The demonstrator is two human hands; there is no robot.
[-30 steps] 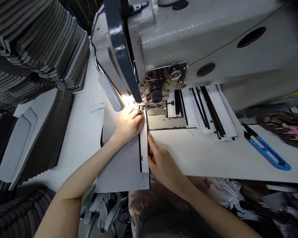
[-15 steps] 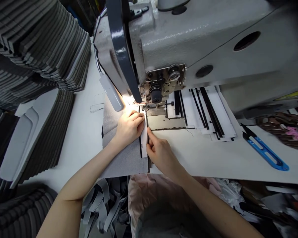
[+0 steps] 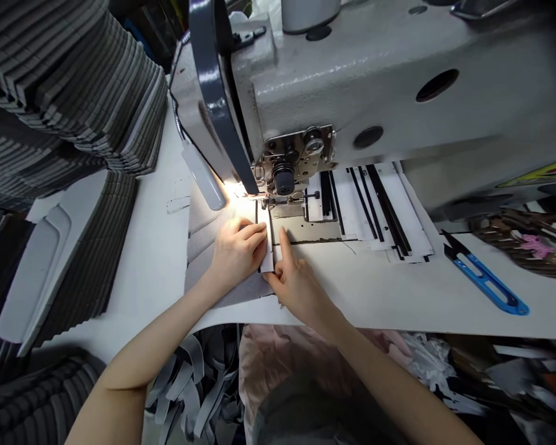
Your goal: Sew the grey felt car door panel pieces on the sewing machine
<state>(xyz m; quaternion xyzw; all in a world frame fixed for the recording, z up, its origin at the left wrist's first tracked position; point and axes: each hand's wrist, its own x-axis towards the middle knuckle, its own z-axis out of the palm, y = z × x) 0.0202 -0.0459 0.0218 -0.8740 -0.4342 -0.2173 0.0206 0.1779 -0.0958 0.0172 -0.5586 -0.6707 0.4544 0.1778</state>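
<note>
A grey fabric panel (image 3: 199, 253) lies under the needle area of a sewing machine (image 3: 301, 93), with a white strip (image 3: 267, 262) with a black edge along its right side. My left hand (image 3: 239, 250) presses on the panel, its bent fingertips closed together at the strip. At the panel's lower right corner is my right hand (image 3: 301, 284). Its thumb touches the corner by the strip's lower end, while its index finger points forward onto the metal plate. The other right fingers are curled and partly hidden. The presser foot (image 3: 265, 203) stands at the strip's far end.
More black-edged white strips (image 3: 375, 210) lie right of the needle area. Blue thread snips (image 3: 486, 278) rest farther right. Tall stacks of grey pieces (image 3: 74, 80) crowd the left. A lamp (image 3: 204, 176) lights the needle area. Grey scraps (image 3: 189, 377) hang below the table edge.
The panel and strip have moved away from me, farther under the machine. My right index finger has moved off the strip's edge onto the plate. The view has shifted slightly.
</note>
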